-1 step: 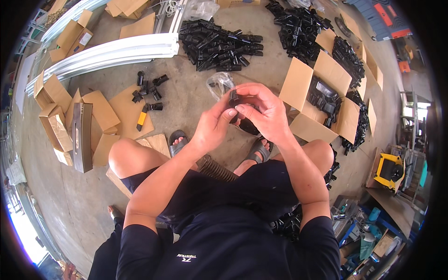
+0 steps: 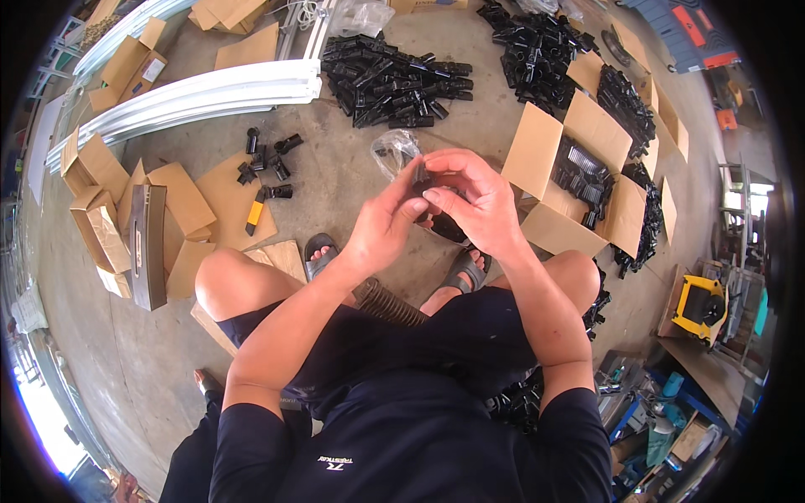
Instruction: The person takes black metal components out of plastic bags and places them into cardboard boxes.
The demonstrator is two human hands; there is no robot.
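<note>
A small black plastic part (image 2: 421, 173) is held up in front of me between both hands, mostly covered by the fingers. My left hand (image 2: 382, 221) is closed on its left side, with the thumb pressed inward. My right hand (image 2: 481, 206) curls round its far and right sides, thumb bent toward the left one. Beyond the hands a clear plastic bag (image 2: 394, 152) lies on the floor. Farther off spreads a heap of black plastic fittings (image 2: 387, 82). To the right, an open cardboard box (image 2: 534, 138) holds more black parts.
At left, several black fittings (image 2: 274, 158) and a yellow-handled tool (image 2: 254, 216) lie on flat cardboard. White metal profiles (image 2: 210, 90) stretch behind them. More black parts (image 2: 537, 67) are heaped at the far right. A coil spring (image 2: 390, 303) is between my feet.
My left thumb and fingers have shifted slightly on the black plastic part, covering a little more of it. Everything else stays in place.
</note>
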